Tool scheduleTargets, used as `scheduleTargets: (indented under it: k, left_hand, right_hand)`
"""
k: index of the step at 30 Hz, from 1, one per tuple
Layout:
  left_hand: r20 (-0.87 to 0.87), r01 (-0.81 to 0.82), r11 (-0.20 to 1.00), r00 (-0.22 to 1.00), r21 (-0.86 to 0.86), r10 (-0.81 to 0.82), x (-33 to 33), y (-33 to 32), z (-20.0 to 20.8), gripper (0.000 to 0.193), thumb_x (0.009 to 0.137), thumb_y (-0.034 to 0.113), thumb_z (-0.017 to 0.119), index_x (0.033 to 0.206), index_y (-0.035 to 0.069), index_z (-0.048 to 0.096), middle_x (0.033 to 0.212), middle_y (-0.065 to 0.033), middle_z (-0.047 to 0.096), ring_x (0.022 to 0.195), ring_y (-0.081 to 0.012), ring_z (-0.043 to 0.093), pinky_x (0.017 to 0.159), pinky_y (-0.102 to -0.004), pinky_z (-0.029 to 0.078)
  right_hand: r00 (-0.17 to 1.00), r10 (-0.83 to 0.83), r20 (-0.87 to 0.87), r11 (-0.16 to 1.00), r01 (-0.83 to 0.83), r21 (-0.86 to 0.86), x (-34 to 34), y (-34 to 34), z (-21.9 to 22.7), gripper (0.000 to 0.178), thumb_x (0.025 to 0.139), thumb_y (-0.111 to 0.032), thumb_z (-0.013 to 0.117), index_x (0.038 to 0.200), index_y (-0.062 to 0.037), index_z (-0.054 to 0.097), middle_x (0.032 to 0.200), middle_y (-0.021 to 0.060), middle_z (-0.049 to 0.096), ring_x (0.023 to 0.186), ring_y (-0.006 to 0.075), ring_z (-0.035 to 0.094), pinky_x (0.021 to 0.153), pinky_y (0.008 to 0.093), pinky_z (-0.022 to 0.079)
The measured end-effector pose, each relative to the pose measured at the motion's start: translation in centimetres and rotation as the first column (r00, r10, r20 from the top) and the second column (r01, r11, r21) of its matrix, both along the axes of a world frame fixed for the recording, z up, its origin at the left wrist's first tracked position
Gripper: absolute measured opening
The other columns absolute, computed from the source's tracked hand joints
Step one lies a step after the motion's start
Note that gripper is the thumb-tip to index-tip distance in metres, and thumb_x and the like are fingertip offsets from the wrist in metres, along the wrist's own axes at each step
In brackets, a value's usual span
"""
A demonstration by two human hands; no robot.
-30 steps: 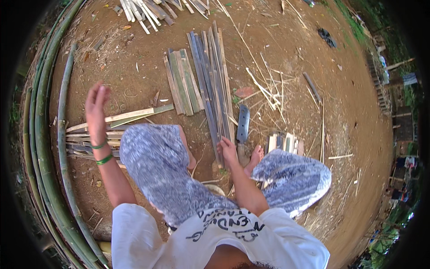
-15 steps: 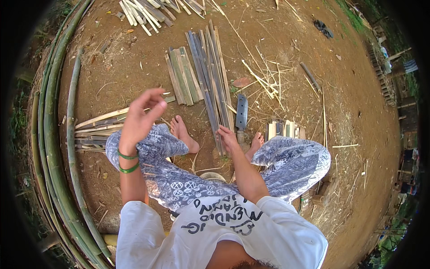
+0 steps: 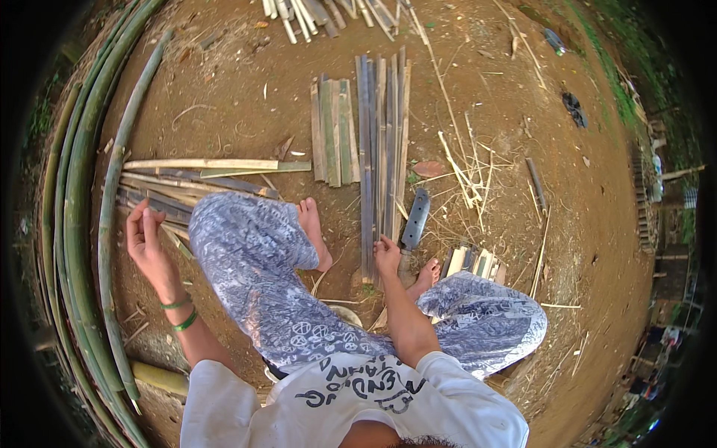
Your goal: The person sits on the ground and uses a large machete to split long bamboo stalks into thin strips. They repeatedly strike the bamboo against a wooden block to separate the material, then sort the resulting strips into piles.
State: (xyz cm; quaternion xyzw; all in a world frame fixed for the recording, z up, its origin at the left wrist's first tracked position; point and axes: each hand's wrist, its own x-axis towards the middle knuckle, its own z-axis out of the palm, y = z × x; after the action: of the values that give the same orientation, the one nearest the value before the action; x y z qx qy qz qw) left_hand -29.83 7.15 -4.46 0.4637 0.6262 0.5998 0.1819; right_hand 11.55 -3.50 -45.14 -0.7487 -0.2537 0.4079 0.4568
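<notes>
My left hand (image 3: 149, 246) is raised at the left, beside the near ends of a fanned pile of bamboo strips (image 3: 216, 163). Its fingers are loosely bent and apart, with nothing visible in them. My right hand (image 3: 388, 257) is low, between my feet, its fingers closed at the edge of a long bamboo strip (image 3: 379, 164) in an upright bundle; the exact grip is partly hidden. Just right of that hand lies a broad dark blade (image 3: 416, 219) with holes in it, its lower end close to my right foot.
Short bamboo slats (image 3: 335, 138) lie side by side beyond my left foot. Another stack of short pieces (image 3: 476, 263) sits by my right knee. Thick green bamboo poles (image 3: 81, 216) line the left side. Thin shavings (image 3: 470, 179) litter the ground, and more strips (image 3: 299, 16) lie at the far edge.
My left hand has swung left and lower, from above my left knee to beside the fanned strips. My right hand stays by the long strips. The whole view has shifted.
</notes>
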Motion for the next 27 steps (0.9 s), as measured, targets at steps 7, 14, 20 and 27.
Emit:
scheduleTargets:
  k: [7,14,20,27]
  left_hand:
    - [0.386,0.075,0.913,0.918,-0.401,0.094,-5.8,-0.1,-21.3,0.031,0.097,0.022,0.065,0.118,0.0,0.065,0.11,-0.0111,0.067,0.099,-0.0217,0.063,0.087,-0.0353,0.054]
    - [-0.688,-0.156,0.871,0.682,-0.467,-0.246,-0.1,5.6,-29.6,0.041,0.094,0.034,0.068,0.115,-0.001,0.066,0.115,-0.0174,0.069,0.105,-0.0283,0.065,0.091,-0.0432,0.054]
    - [-0.261,-0.146,0.512,0.952,-0.846,-0.159,0.2,14.4,-30.7,0.065,0.086,0.046,0.076,0.124,-0.005,0.061,0.129,-0.0256,0.061,0.113,-0.0332,0.064,0.092,-0.0464,0.056]
    - [0.741,0.34,0.727,0.582,-0.596,0.335,0.7,21.9,-34.5,0.085,0.092,0.043,0.071,0.149,-0.007,0.031,0.152,-0.027,0.038,0.121,-0.0372,0.059,0.099,-0.0481,0.053]
  right_hand:
    - [0.741,0.26,0.62,0.952,-0.089,-0.293,-1.7,1.4,5.8,0.028,0.085,-0.012,0.064,0.11,-0.0049,0.074,0.089,0.0192,0.073,0.083,0.0356,0.071,0.076,0.0445,0.056]
    - [0.735,0.221,0.641,0.959,-0.043,-0.282,-2.3,1.6,7.0,0.023,0.088,-0.012,0.064,0.109,-0.0053,0.071,0.108,0.0147,0.059,0.093,0.0351,0.063,0.083,0.0443,0.05]
    - [0.738,0.208,0.641,0.977,-0.122,-0.177,-2.4,2.4,6.7,0.032,0.086,-0.005,0.06,0.118,-0.0025,0.064,0.112,0.019,0.055,0.102,0.0393,0.058,0.09,0.0456,0.047]
    - [0.781,0.211,0.588,0.977,-0.181,-0.112,-3.1,3.9,7.0,0.032,0.089,-0.004,0.06,0.121,-0.0003,0.063,0.104,0.0155,0.056,0.092,0.0312,0.059,0.085,0.0403,0.048]
